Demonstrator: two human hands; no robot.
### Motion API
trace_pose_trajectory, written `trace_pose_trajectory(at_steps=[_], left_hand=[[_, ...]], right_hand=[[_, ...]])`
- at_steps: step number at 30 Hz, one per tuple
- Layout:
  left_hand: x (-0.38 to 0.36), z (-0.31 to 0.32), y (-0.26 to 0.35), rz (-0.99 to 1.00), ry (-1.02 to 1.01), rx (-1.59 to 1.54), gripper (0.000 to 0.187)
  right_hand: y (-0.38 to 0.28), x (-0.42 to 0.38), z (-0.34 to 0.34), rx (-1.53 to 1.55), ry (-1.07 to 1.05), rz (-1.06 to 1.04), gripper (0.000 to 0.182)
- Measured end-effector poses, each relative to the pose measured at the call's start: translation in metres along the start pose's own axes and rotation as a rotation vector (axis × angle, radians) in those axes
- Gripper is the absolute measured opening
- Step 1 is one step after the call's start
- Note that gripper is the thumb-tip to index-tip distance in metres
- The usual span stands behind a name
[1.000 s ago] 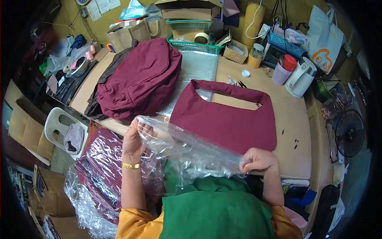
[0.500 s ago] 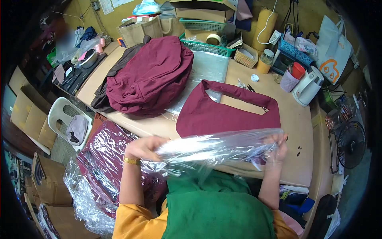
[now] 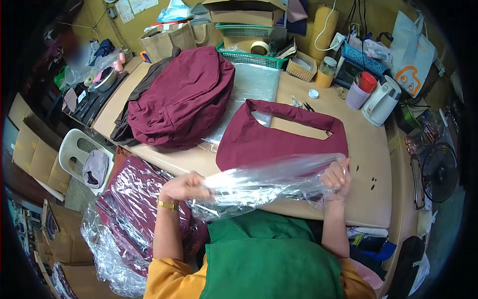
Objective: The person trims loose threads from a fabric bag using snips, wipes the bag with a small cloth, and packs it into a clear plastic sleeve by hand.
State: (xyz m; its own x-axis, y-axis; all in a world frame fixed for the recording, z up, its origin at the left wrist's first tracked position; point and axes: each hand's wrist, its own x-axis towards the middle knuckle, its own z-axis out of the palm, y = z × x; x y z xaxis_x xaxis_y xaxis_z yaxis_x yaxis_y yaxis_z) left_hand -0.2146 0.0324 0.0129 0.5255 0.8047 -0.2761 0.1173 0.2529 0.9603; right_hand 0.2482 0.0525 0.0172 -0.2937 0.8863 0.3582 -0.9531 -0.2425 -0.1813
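Head view: left hand (image 3: 185, 189) and right hand (image 3: 337, 178) clamp opposite ends of clear plastic (image 3: 259, 188) over the near edge of the table (image 3: 366, 207), beside the maroon bag (image 3: 279, 137); its limpness likely calls for both grips.

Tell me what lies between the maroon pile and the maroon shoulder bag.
Clear plastic sheeting lies flat on the table between the maroon pile and the shoulder bag, in the head view.

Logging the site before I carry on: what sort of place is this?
Probably a small bag workshop or packing room: a padded worktable with a maroon shoulder bag, a heap of maroon bags, and clear plastic in both hands.
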Motion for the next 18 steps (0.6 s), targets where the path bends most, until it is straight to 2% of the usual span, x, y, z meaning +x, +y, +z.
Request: trace_pose_trajectory(at_steps=[1,2,4,5,6,7,8,9,10,11,12,13,15,16,18], left_hand=[[0.004,-0.008,-0.015,0.169,0.275,0.007,0.032],[0.008,-0.01,-0.02,0.323,0.56,0.059,0.026],[0.02,-0.011,-0.016,0.679,0.334,-0.483,0.029],[0.017,-0.007,0.005,0.739,-0.175,-1.046,0.038],[0.013,-0.004,0.009,0.693,-0.108,-1.014,0.039],[0.001,0.02,0.034,0.619,0.263,-0.801,0.041],[-0.01,0.044,0.059,0.442,0.594,-0.571,0.044],[-0.006,0.011,0.04,0.546,0.085,-0.479,0.042],[-0.012,0.011,0.053,0.368,-0.112,-0.127,0.041],[-0.01,0.014,0.071,0.197,-0.316,0.237,0.043],[0.0,0.012,0.062,0.079,-0.347,0.218,0.033],[0.004,0.014,0.07,0.084,-0.367,0.226,0.033],[0.012,0.019,0.095,0.152,-0.07,0.196,0.021],[0.019,0.023,0.108,0.427,0.126,0.251,0.014],[0.014,0.028,0.133,0.482,0.891,0.015,0.017]], right_hand=[[-0.001,-0.001,-0.003,0.0,0.001,-0.004,0.052],[-0.002,-0.003,-0.007,-0.016,-0.016,0.29,0.047],[0.006,-0.012,-0.004,-0.745,-0.125,0.599,0.037],[0.014,-0.015,0.005,-1.46,-0.219,0.559,0.032],[0.01,-0.014,0.007,-1.462,-0.219,0.557,0.032],[0.002,-0.013,0.008,-1.252,-0.424,0.68,0.032],[-0.009,-0.014,0.007,-1.03,-0.618,0.792,0.034],[-0.037,-0.025,-0.002,-0.998,-0.422,0.648,0.03],[-0.065,-0.039,-0.01,-0.957,-0.226,0.499,0.026],[-0.088,-0.026,0.009,-1.071,-0.173,0.563,0.024],[-0.108,-0.021,0.008,-1.173,-0.06,0.581,0.026],[-0.126,-0.018,-0.003,-1.329,-0.042,0.419,0.029],[-0.139,0.004,0.004,-1.038,0.12,0.142,0.042],[-0.146,0.015,0.008,-0.903,0.164,-0.003,0.052],[-0.144,0.052,0.052,-1.268,-0.017,0.01,0.052]])
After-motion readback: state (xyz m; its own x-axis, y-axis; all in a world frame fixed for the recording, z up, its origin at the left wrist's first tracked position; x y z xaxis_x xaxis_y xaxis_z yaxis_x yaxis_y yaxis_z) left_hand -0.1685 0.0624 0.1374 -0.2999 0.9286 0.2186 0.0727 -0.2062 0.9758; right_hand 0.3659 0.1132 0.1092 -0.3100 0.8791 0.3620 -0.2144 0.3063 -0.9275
